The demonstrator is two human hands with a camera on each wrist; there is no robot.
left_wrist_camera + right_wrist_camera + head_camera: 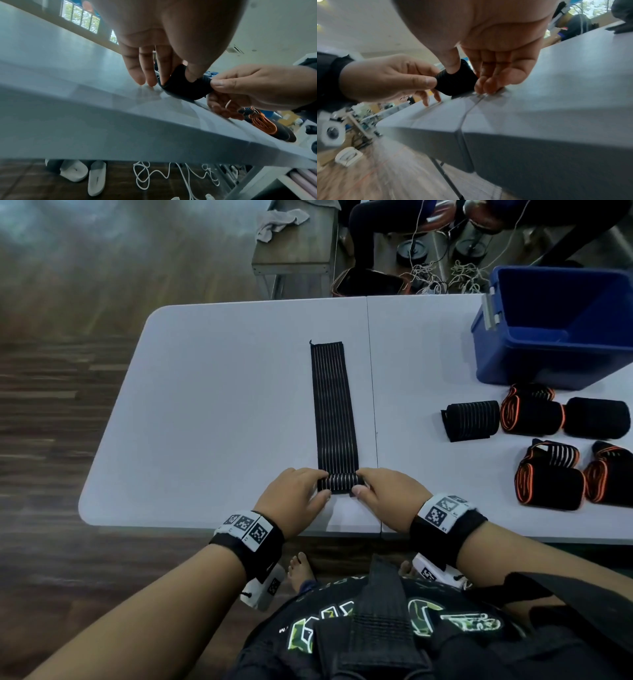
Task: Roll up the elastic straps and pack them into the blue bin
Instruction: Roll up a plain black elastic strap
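Left hand (294, 497) and right hand (388, 495) each pinch an end of the striped strap's (334, 405) rolled near end; blue bin (555, 326) far right of strap.

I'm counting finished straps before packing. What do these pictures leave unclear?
- Blue bin: head view's right edge cuts it off; its near wall hides part of the floor.
- Rolled straps: rightmost ones run off frame, so no sure count.
- Striped strap: left hand and right hand cover the roll's ends.

place: workshop or lab | signs: folding table (219, 392), loose cables (442, 277), wood floor (51, 412)
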